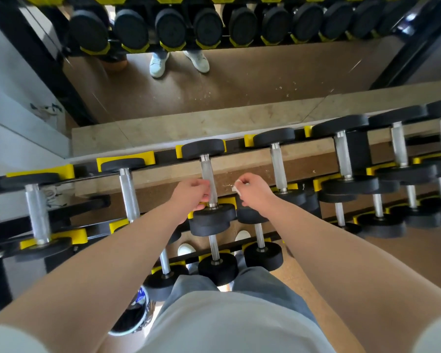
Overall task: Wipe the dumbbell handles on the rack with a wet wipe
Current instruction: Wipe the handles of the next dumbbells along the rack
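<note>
At the far left of the top tier of the rack (pixel 163 156) in front of you, a dumbbell (pixel 37 215) lies in its yellow cradle with its knurled handle running away from you. Next to it on the right sits a second dumbbell (pixel 129 193), its handle bare and untouched.

Your left hand (pixel 190 193) comes next. Its fingers are curled around the lower part of the handle (pixel 207 171) of the middle dumbbell, just above the near black head (pixel 213 215), so the hand is closed on that handle. The upper part of the handle shows bare metal up to the far head (pixel 203 148).

Just beside that handle, on its right and not touching it, your right hand (pixel 252 188) is bunched into a loose fist. A small white wet wipe (pixel 236 187) is pinched in its fingers, with a crumpled corner sticking out on the side that faces the handle. The wipe hangs in the air, near the handle but apart from it.

Further right, another dumbbell (pixel 278 166) rests in its cradle, and beyond it 3 larger ones run off toward the right edge. Below your hands, lower tiers hold smaller dumbbells (pixel 218 263). Behind the rack, a mirror (pixel 239 80) shows the floor and 2 white shoes.
</note>
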